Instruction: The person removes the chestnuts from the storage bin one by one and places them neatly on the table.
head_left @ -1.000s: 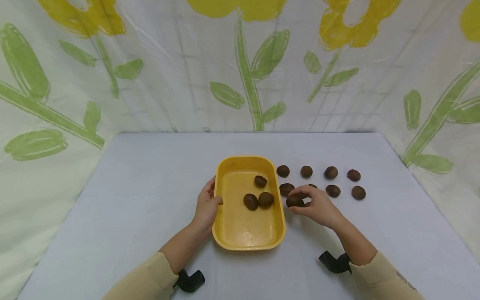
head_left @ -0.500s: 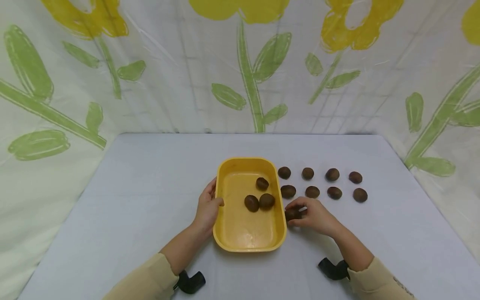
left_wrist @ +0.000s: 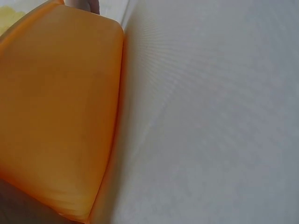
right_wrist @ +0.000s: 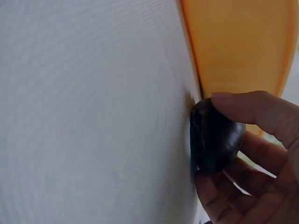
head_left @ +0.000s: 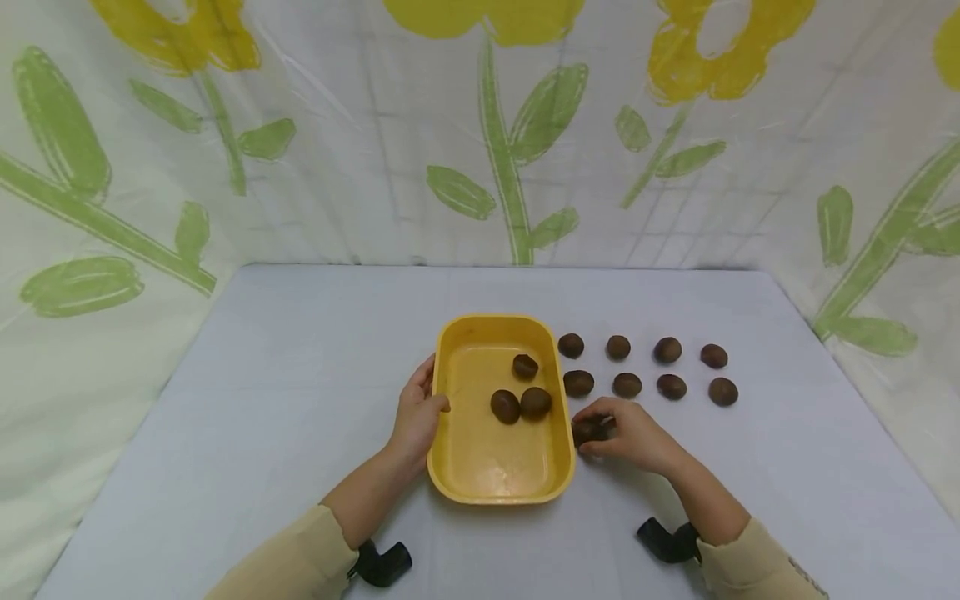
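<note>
My left hand (head_left: 417, 418) grips the left side of a yellow plastic tray (head_left: 498, 479), with the thumb over its rim. Three brown chestnuts (head_left: 536, 403) lie inside the tray. Just outside the tray's right wall, my right hand (head_left: 628, 435) holds another chestnut (right_wrist: 219, 137) between thumb and fingers. In the right wrist view this dark, glossy chestnut touches the white tabletop, close to the tray's orange-looking wall (right_wrist: 238, 46). The left wrist view is mostly filled by the tray's outer side (left_wrist: 60, 107); little of the left hand shows there.
Two rows of chestnuts (head_left: 627, 385) lie on the white table (head_left: 300, 350) to the right of the tray, beyond the right hand. Black angled pieces (head_left: 384, 565) sit at both wrists. A flower-printed curtain (head_left: 337, 150) encloses the table's back and sides.
My right hand has come nearer to me and lower with its chestnut, down to the table in front of the rows. The left hand and tray keep their place.
</note>
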A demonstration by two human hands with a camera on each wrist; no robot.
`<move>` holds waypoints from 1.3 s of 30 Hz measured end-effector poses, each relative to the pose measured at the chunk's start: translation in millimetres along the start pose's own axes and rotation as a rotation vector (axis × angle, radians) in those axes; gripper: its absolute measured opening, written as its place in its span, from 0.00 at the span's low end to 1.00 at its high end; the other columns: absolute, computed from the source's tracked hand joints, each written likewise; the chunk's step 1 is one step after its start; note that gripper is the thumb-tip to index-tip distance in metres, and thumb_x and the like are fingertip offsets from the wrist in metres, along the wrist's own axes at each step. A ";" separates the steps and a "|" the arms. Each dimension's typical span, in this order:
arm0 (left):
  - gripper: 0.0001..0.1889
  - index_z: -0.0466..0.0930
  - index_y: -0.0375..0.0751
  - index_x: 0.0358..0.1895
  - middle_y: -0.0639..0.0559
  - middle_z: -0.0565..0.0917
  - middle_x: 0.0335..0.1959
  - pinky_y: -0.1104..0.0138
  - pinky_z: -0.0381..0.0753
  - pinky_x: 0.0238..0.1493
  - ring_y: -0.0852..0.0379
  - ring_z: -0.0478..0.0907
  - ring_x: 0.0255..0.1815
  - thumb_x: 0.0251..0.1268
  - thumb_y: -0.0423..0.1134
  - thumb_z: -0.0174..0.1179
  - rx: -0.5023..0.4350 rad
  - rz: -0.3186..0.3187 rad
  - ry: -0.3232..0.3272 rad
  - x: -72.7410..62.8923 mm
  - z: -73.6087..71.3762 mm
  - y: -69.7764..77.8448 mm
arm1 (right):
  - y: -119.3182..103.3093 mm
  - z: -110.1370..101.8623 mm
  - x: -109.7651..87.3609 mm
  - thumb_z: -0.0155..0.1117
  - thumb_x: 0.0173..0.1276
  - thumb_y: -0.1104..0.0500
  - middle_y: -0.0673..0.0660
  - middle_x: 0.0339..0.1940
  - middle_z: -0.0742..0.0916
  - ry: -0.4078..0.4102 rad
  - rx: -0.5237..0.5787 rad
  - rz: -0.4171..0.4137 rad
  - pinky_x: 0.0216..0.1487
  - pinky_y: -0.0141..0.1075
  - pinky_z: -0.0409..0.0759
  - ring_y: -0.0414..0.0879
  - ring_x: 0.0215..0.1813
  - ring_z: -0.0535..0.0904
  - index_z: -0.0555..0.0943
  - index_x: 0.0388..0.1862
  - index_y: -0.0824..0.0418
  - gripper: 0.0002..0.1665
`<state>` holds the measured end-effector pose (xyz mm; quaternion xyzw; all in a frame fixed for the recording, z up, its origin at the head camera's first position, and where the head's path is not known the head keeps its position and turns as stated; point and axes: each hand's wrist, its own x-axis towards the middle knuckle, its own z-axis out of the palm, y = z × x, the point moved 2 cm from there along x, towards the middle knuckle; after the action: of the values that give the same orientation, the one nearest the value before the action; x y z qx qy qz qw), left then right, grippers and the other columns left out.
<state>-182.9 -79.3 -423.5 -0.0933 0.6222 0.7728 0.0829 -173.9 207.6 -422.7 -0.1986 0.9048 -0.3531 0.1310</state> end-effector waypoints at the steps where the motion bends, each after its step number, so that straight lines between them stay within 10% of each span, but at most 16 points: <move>1: 0.41 0.50 0.39 0.72 0.49 0.54 0.74 0.57 0.58 0.71 0.51 0.52 0.74 0.48 0.17 0.38 0.000 0.002 -0.001 0.0 -0.2 0.1 | -0.3 -0.3 0.2 0.71 0.50 0.59 0.50 0.38 0.85 -0.001 0.000 -0.002 0.43 0.30 0.79 0.42 0.41 0.78 0.82 0.43 0.60 0.19; 22: 0.41 0.51 0.40 0.72 0.48 0.56 0.73 0.57 0.59 0.71 0.51 0.55 0.73 0.47 0.17 0.39 -0.009 0.010 0.007 0.1 0.3 0.8 | -77.3 -54.6 33.6 0.68 0.56 0.59 0.62 0.52 0.82 0.021 -0.081 -0.067 0.48 0.44 0.81 0.54 0.52 0.77 0.77 0.53 0.64 0.25; 39: 0.40 0.49 0.40 0.72 0.48 0.55 0.74 0.56 0.61 0.69 0.50 0.55 0.73 0.50 0.18 0.37 -0.023 0.010 -0.021 -0.7 -0.3 -0.8 | -129.1 13.2 87.0 0.65 0.59 0.57 0.63 0.53 0.81 -0.194 -0.152 -0.066 0.53 0.43 0.78 0.56 0.51 0.79 0.75 0.56 0.65 0.27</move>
<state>-182.0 -79.4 -424.1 -0.0827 0.6130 0.7812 0.0845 -211.7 73.8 -351.4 -0.2709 0.9050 -0.2669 0.1906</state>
